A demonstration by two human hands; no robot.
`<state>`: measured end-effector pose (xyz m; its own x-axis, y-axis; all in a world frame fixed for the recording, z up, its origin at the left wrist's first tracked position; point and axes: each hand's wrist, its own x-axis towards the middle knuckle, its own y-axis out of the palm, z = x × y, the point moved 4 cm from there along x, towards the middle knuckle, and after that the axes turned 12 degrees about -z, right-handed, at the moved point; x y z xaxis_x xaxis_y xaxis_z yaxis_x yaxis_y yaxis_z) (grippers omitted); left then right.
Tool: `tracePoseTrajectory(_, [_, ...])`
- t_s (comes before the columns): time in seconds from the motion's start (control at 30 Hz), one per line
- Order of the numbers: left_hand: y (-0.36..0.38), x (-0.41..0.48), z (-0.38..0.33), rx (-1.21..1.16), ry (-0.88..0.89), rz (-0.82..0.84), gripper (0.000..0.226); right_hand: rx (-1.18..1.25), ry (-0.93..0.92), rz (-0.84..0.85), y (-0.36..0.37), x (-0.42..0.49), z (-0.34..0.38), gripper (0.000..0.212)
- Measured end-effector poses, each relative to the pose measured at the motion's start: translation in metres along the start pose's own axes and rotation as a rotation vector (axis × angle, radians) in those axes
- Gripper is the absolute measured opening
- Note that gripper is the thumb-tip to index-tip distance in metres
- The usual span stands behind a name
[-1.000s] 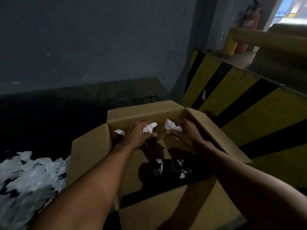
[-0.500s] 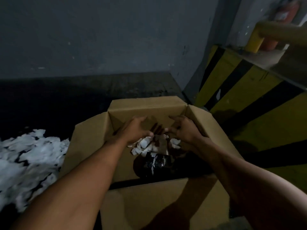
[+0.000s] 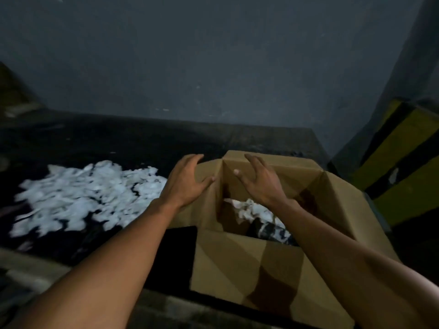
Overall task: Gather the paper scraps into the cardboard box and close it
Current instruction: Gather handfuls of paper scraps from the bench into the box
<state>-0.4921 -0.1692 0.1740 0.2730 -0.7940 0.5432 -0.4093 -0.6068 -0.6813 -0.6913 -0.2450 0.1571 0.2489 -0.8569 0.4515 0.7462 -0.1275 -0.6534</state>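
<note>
Two bare hands are spreading relaxed fingers and gripping nothing: the left hand (image 3: 187,181) is hovering over the left flap of the open, smooth brown cardboard box (image 3: 249,264), the right hand (image 3: 261,184) above its mouth, its forearm hiding part of the inside. Crumpled white paper scraps (image 3: 251,208) are lying within; a larger ragged heap (image 3: 78,198) is sprawling on the black floor (image 3: 118,143) to the left. A yellow-and-black striped barrier (image 3: 403,157) is flanking the right.

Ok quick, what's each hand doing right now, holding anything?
Left hand: open, fingers spread, holding nothing, by the left flap of the box.
Right hand: open, fingers spread, holding nothing, over the box.
</note>
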Motion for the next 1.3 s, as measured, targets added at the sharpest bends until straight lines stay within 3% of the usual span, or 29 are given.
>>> tracePoseTrajectory(0.4, [-0.158, -0.088, 0.130, 0.169, -0.153, -0.237, 0.076, 0.131, -0.240, 0.190, 0.117, -0.034, 0.172, 0.076])
tracePoseTrajectory(0.73, [-0.238, -0.142, 0.258, 0.174, -0.136, -0.177, 0.074, 0.140, -0.251, 0.123, 0.231, -0.099, 0.258, 0.065])
tracePoseTrajectory(1.0, [-0.215, -0.153, 0.321, 0.079, -0.142, -0.097, 0.070, 0.045, -0.187, 0.118, 0.277, -0.125, 0.249, 0.062])
tracePoseTrajectory(1.3, [-0.125, -0.122, 0.360, -0.007, -0.062, 0.080, 0.060, -0.001, -0.098, 0.085, 0.329, -0.100, 0.183, 0.065])
